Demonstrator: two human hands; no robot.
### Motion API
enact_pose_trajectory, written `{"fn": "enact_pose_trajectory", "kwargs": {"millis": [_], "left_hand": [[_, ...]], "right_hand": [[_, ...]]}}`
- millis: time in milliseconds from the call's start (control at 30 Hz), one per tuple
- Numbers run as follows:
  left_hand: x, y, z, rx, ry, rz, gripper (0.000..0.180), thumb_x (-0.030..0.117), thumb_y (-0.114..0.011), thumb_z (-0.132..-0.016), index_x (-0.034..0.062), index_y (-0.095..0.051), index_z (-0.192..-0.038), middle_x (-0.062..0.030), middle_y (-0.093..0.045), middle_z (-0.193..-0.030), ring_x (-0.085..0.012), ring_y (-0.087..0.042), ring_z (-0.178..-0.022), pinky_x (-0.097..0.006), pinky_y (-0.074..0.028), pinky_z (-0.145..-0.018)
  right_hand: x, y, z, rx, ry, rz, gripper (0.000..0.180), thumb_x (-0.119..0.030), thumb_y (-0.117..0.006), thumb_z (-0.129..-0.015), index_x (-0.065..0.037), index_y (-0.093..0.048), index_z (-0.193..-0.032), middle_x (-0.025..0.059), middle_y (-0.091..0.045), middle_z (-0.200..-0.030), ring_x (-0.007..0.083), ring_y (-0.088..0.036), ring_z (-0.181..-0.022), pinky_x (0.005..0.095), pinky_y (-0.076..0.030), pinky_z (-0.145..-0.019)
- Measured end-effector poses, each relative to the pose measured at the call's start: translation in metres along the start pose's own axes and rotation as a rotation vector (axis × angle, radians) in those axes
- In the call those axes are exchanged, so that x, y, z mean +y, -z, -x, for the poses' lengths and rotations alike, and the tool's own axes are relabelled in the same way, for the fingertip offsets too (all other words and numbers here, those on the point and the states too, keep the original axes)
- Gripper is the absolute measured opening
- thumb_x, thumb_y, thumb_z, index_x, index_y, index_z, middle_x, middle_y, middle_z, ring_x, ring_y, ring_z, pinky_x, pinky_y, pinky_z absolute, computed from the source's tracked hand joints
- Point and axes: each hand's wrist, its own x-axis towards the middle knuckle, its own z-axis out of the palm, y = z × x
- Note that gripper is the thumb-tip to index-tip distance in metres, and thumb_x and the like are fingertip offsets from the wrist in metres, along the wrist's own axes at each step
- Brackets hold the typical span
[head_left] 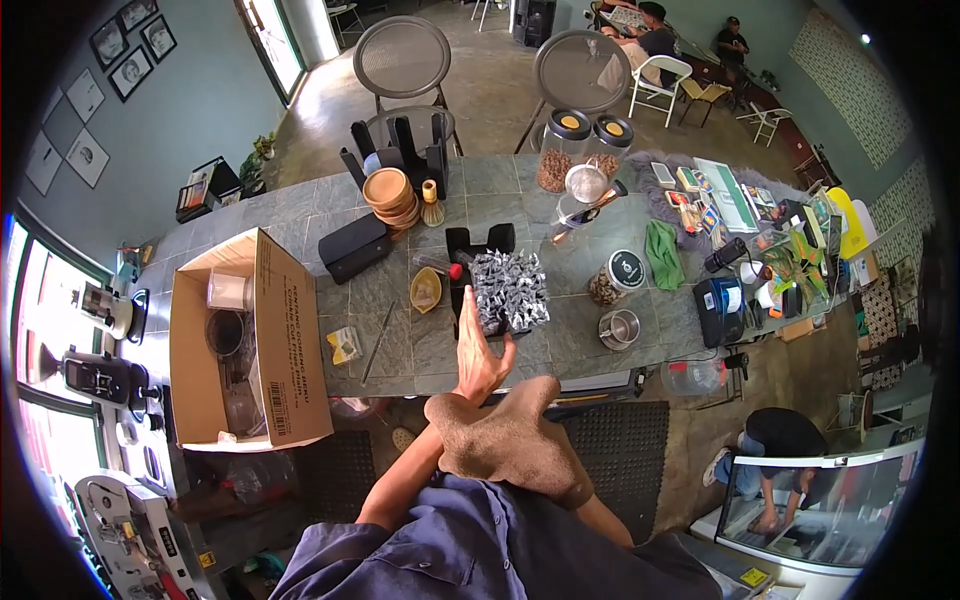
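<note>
My left hand (482,362) reaches over the tiled counter with its fingers stretched out straight and close together. It lies along the near left side of a cluster of small silver foil packets (510,290), holding nothing. The packets stand bunched in a black holder (463,240), whose flaps show behind them. A brown cloth (510,440) is draped over the end of my right forearm, in front of my body at the counter edge. It hides my right hand and its fingers. Left of the packets are a red-capped small jar (453,271) and a yellowish bowl (426,290).
A large open cardboard box (300,350) stands at the left. Stacked wooden bowls (392,200) and a black case (355,248) lie behind it. Glass jars (618,278), a metal cup (619,329) and a green cloth (664,254) are at right. A person crouches lower right.
</note>
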Motion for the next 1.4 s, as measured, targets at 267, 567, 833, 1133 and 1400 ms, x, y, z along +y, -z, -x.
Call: {"fn": "enact_pose_trajectory", "kwargs": {"millis": [267, 567, 833, 1133, 1400], "left_hand": [[0.007, 0.001, 0.006, -0.059, 0.127, 0.146, 0.098, 0.001, -0.069, -0.093, -0.0038, -0.005, -0.167, -0.0322, -0.022, -0.169, -0.0460, -0.030, -0.156, -0.050, -0.033, -0.126], [0.008, 0.070, 0.034, -0.067, 0.174, 0.341, 0.085, -0.002, -0.069, -0.094, 0.0059, -0.026, -0.167, -0.0194, -0.035, -0.169, -0.0314, -0.039, -0.154, -0.048, -0.038, -0.124], [0.056, 0.216, 0.056, -0.073, 0.386, 0.410, 0.067, -0.009, -0.065, -0.097, 0.0008, -0.039, -0.159, -0.0193, -0.062, -0.136, -0.0274, -0.066, -0.125, -0.040, -0.055, -0.107], [-0.012, 0.413, -0.008, 0.021, 0.350, -0.375, 0.017, 0.007, -0.070, -0.098, -0.0005, -0.068, -0.082, -0.0180, -0.072, -0.078, -0.0308, -0.073, -0.069, -0.041, -0.055, -0.064], [-0.226, 0.499, 0.004, -0.595, 0.522, -0.802, 0.020, 0.014, -0.064, -0.091, -0.0009, -0.078, -0.093, -0.0263, -0.074, -0.088, -0.0449, -0.073, -0.092, -0.053, -0.058, -0.083]], "right_hand": [[-0.033, 0.027, -0.014, 0.164, 0.087, -0.309, 0.037, -0.027, -0.077, -0.089, -0.008, -0.066, -0.120, 0.0071, -0.068, -0.090, 0.0187, -0.069, -0.086, 0.0514, -0.052, -0.094], [-0.071, 0.040, -0.010, 0.314, 0.197, -0.657, 0.041, -0.027, -0.078, -0.089, -0.007, -0.065, -0.123, 0.0106, -0.065, -0.088, 0.0202, -0.068, -0.086, 0.0475, -0.053, -0.092], [-0.096, 0.008, -0.027, 0.149, 0.276, -0.637, 0.040, -0.026, -0.077, -0.089, -0.007, -0.065, -0.123, 0.0107, -0.065, -0.089, 0.0203, -0.068, -0.086, 0.0469, -0.053, -0.091], [-0.154, -0.048, -0.029, 0.002, 0.396, -0.513, 0.038, -0.026, -0.076, -0.090, -0.007, -0.065, -0.122, 0.0103, -0.065, -0.089, 0.0202, -0.068, -0.087, 0.0467, -0.054, -0.089], [-0.203, -0.087, -0.021, 0.068, 0.428, -0.385, 0.037, -0.025, -0.074, -0.090, -0.007, -0.065, -0.121, 0.0099, -0.065, -0.090, 0.0201, -0.068, -0.087, 0.0466, -0.054, -0.087]]}}
